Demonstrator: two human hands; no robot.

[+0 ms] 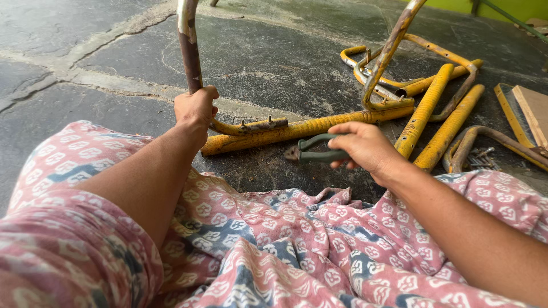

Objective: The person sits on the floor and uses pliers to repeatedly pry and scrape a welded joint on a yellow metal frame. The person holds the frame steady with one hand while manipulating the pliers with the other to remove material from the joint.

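My left hand (pixel 196 108) grips a rusty, upright bent metal tube (pixel 188 45) with worn white and brown paint. This tube curves at the floor into a yellow pipe frame (pixel 297 129) lying across the ground. My right hand (pixel 365 147) holds pliers with dark green handles (pixel 313 153), jaws pointing left, just in front of the yellow pipe. Both arms reach over my lap, covered in pink patterned cloth (pixel 274 245).
More yellow, rust-spotted tube pieces (pixel 434 108) lie in a pile at the right on the cracked dark concrete floor (pixel 274 57). A wooden board in a yellow frame (pixel 528 111) rests at the far right, with a few loose bolts (pixel 482 158) beside it.
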